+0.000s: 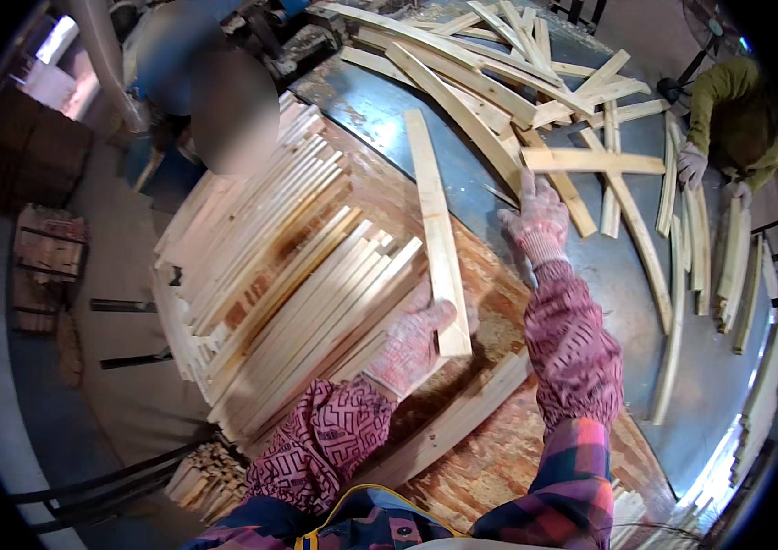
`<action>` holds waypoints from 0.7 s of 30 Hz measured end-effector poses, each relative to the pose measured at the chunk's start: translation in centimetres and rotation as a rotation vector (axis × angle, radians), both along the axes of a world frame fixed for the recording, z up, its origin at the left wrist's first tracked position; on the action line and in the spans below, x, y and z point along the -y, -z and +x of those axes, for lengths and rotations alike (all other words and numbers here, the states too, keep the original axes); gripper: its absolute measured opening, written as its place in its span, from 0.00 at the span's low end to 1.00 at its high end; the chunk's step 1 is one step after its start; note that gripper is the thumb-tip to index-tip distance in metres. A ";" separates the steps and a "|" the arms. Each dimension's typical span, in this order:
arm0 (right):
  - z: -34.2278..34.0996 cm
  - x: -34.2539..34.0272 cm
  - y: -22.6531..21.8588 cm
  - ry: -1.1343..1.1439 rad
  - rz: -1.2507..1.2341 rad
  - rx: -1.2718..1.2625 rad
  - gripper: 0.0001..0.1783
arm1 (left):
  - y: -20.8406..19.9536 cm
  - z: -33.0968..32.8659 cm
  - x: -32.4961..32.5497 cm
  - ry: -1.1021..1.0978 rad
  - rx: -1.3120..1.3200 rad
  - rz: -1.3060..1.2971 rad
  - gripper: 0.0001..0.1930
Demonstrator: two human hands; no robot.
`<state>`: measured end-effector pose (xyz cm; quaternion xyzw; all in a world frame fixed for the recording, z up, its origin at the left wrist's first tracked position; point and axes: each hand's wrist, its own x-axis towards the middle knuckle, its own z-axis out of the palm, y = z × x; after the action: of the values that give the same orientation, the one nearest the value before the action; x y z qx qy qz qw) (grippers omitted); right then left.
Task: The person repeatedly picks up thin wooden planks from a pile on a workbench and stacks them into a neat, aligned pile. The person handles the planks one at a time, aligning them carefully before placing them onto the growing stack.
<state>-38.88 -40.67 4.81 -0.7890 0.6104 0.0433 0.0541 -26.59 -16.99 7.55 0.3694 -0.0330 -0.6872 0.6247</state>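
My left hand (404, 353), in a pale stained work glove, grips a light wooden slat (435, 215) near its lower end. The thumb lies on top, and the fingers are mostly hidden beneath. That slat points away from me over the edge between the brown board and the metal table. My right hand (540, 220), also gloved, reaches over the metal table. Its fingers are stretched out and apart at the near end of a long slat (467, 115) in the loose pile; whether they press on it I cannot tell.
Rows of slats (315, 312) lie side by side on the worn brown board (499, 440) at left. Crossed slats cover much of the metal table (375, 119). A co-worker in an olive top (728, 101) handles slats at far right; another person stands at far left.
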 end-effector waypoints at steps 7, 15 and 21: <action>-0.7 1.7 -0.5 0.010 -0.044 0.203 0.33 | 0.6 0.0 -5.0 0.053 -0.030 -0.072 0.29; -18.4 -10.9 -6.2 0.264 0.042 0.149 0.37 | -0.7 0.1 -11.0 0.118 0.001 -0.011 0.39; -29.4 -30.5 1.5 0.448 -0.126 0.016 0.37 | -1.4 1.1 -16.3 0.240 0.030 0.030 0.25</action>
<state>-68.26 -10.19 3.29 -0.6359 0.7714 -0.0141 0.0178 -25.51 -0.69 8.95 0.3823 -0.0763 -0.7517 0.5319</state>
